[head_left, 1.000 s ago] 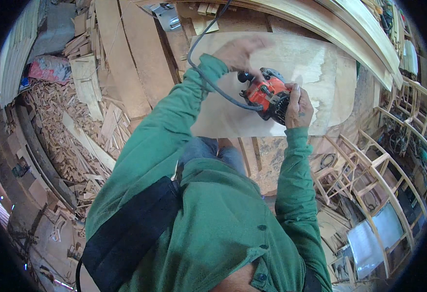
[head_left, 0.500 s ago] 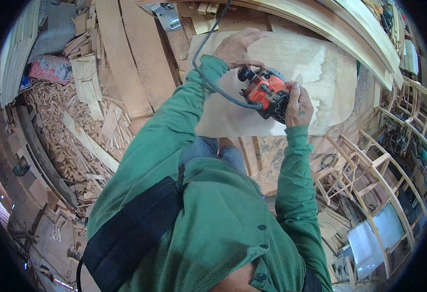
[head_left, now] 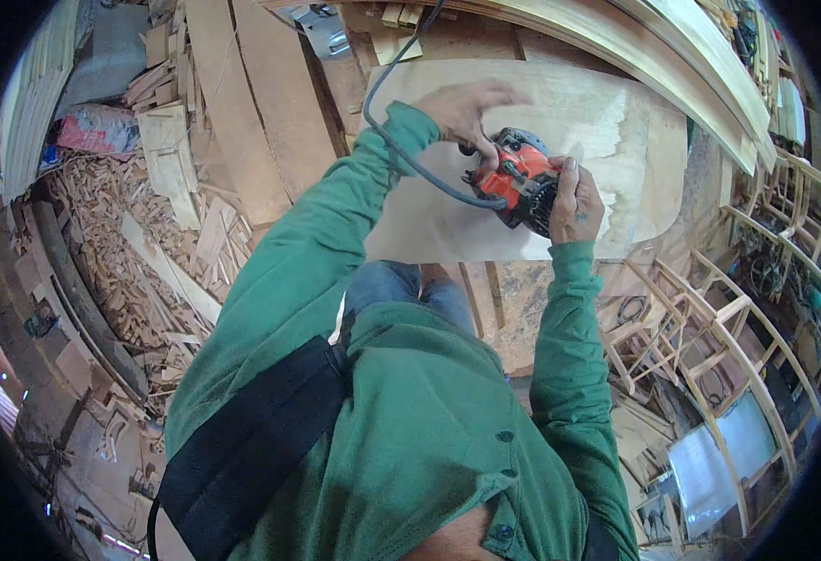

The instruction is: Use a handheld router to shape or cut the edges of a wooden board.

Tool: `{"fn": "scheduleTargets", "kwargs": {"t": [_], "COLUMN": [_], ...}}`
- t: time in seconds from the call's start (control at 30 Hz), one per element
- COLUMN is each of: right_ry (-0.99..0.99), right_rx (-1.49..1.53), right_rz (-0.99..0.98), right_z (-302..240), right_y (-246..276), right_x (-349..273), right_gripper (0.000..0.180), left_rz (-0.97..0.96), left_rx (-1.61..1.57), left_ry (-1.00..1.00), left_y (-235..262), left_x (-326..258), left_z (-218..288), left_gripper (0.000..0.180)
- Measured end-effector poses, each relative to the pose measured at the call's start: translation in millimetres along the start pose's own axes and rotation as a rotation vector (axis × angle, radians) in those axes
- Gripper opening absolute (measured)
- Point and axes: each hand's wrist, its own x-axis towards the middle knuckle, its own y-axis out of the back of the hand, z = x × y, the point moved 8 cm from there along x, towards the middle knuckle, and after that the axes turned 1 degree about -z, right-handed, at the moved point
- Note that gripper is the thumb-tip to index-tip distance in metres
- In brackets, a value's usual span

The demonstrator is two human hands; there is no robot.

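Note:
A red-and-black plunge router [head_left: 513,178] stands tilted in view on a pale plywood sheet [head_left: 420,229]. My right hand [head_left: 575,198] is closed on the router's right side, its thumb by the black vented end. Over the router's left side reaches my left hand [head_left: 471,107], fingers stretched out and apart over the sheet. Its thumb points down at the red body, and I cannot tell whether it touches. The left hand partly hides the router's black knob. A grey power cord [head_left: 392,140] loops from the router across my left wrist.
Long curved boards [head_left: 682,65] are stacked along the far right. Wooden chair-like frames [head_left: 710,309] stand at the right. Wood offcuts [head_left: 130,252] lie heaped at the left, beside wide planks [head_left: 270,112].
My left hand has shifted slightly right, its thumb moving from the black knob to over the red body. The right hand and the router have hardly moved.

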Motion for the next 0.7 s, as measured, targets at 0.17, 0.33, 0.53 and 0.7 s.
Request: {"fn": "scheduleTargets", "kwargs": {"t": [0.17,0.33,0.53,0.7], "right_ry": [0.001,-0.024,-0.008,-0.011], "right_rx": [-0.004,-0.037,-0.014,0.003], "right_rz": [-0.015,-0.011,-0.012,-0.002], "right_z": [0.9,-3.1,-7.8,-2.4], "right_y": [-2.0,-0.8,-1.2,-1.1], "right_x": [0.0,-0.4,-0.8,-0.9], "right_gripper": [0.043,0.042,0.040,0.041], "left_rz": [0.116,0.078,0.243,0.015], "left_rx": [-0.065,-0.069,-0.135,-0.067], "left_ry": [0.125,-0.085,0.125,-0.012], "left_y": [5.4,-7.8,13.5,-13.7], "left_x": [6.1,-2.1,1.0,-1.6], "left_z": [-28.2,-12.5,-34.7,-13.4], "left_gripper": [0.090,0.083,0.090,0.087]}}
